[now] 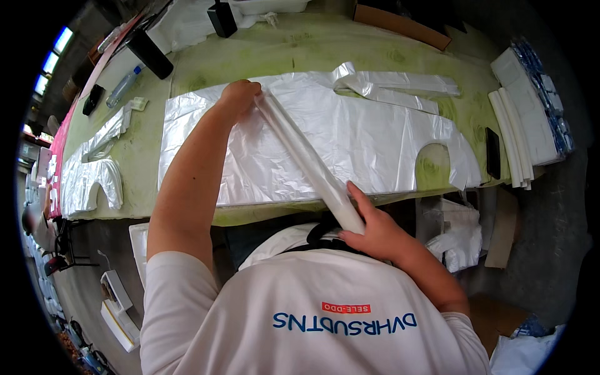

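A long, narrow roll of translucent white plastic film (304, 156) slants from the far left down toward my body. My left hand (240, 99) is closed on its far end. My right hand (378, 230) grips the near end, with the thumb on one side and the fingers on the other. Beneath the roll, a thin white plastic apron (369, 147) lies flat on the table, perhaps several layers thick. It has a curved cut-out at its right end and long strips at the far right, one of them folded over.
The green-covered table (312, 47) also bears a smaller folded plastic piece (103, 172), a clear bottle (124, 86), a black cylinder (150, 54) and a black phone (493, 153). White rolls (511, 137) lie at the right edge. A cardboard box (403, 26) stands at the back.
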A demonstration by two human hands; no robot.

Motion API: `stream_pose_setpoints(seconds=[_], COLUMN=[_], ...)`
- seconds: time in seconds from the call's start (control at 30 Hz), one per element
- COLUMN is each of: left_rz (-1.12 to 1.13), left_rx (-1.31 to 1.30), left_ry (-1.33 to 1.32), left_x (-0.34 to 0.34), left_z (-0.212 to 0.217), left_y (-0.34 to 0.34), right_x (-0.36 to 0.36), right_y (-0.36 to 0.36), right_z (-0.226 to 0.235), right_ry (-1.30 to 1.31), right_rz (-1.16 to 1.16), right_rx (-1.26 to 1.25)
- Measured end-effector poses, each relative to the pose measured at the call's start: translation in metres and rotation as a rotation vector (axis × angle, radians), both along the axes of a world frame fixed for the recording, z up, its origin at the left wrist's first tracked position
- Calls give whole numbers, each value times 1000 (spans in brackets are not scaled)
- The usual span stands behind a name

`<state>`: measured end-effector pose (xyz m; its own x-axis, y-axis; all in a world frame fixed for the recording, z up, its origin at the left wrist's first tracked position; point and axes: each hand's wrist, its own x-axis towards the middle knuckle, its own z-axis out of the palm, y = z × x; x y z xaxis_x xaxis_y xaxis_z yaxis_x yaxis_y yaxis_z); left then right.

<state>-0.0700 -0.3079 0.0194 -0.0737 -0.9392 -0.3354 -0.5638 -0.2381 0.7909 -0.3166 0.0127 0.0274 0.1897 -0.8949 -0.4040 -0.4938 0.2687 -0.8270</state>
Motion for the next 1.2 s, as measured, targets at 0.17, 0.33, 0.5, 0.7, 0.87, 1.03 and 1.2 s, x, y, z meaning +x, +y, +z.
stream_pose_setpoints(seconds=[0.17,0.33,0.5,0.7,0.87,1.03,1.2], left_rz=[26,-94,-142,-88,-1081,-1136,-1095], left_rx=[-105,-163,-150,-628,-777,-731,-856], left_ry=[-107,-208,-259,19,-297,-336,-326], left_x=[0,1,-10,-6,-4,23,22], left_z=[-15,-24,-10,-30,-33,-27,-30], left_y=[2,-8,-9,38,163,187,197], right_x=[-56,-102,-164,-148,-136,-109,-90], right_y=[71,151,228,196,112,2,-78], right_z=[-6,-5,-52,-36,-29,10,-1], right_ry=[129,214,466,341,224,485,716], right_rz=[31,-124,-131,-454,-362,-28,117], right_rx=[142,234,93,56,-277,-542,-703])
